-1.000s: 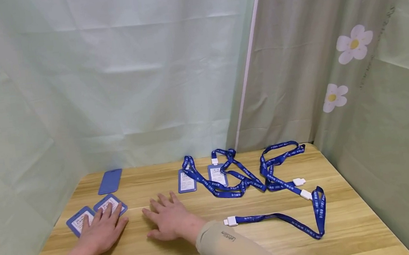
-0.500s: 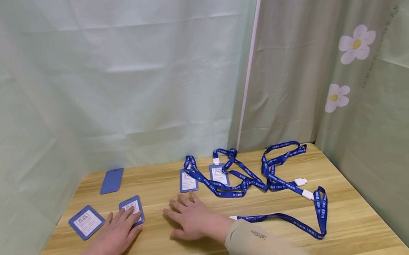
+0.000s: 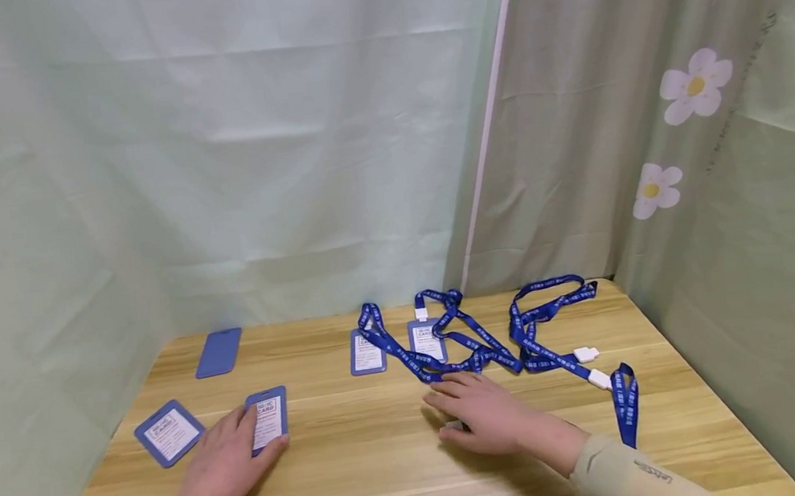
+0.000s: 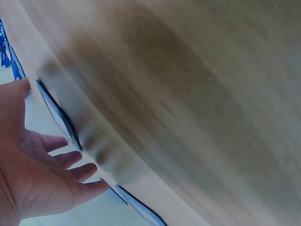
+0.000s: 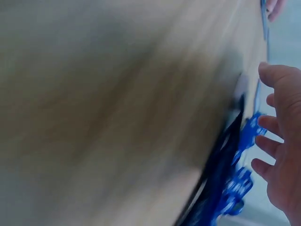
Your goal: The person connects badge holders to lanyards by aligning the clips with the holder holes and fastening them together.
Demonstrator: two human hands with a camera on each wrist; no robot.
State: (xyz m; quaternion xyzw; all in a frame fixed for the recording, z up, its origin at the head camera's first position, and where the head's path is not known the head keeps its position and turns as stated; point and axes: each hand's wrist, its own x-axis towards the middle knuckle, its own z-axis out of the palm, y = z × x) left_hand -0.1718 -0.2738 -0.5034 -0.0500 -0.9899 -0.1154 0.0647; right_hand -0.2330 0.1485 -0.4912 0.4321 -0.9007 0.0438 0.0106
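My left hand [image 3: 227, 460] lies at the left side of a blue badge holder [image 3: 268, 420] with a white card, its thumb by the lower right corner. In the left wrist view its fingers are spread and that badge holder [image 4: 59, 114] lies on the table just beyond them. My right hand [image 3: 486, 412] hovers over the white clip [image 3: 457, 426] of a blue lanyard [image 3: 626, 402], with relaxed fingers and nothing gripped. It covers much of the strap in the head view; the right wrist view shows the dark blue strap [image 5: 214, 174] below the hand.
A second badge holder [image 3: 170, 433] lies left of the left hand, and a face-down blue one [image 3: 219, 353] behind. Farther back, two badge holders [image 3: 367, 352] [image 3: 426, 340] lie with tangled lanyards [image 3: 476, 345]. Another lanyard [image 3: 539, 330] lies back right. Curtains [image 3: 273, 172] border the wooden table [image 3: 364, 486].
My left hand has slid one badge holder right and toward me, away from the other, turning it nearly straight. My right hand has moved right, from the table's middle to over the lanyard clip.
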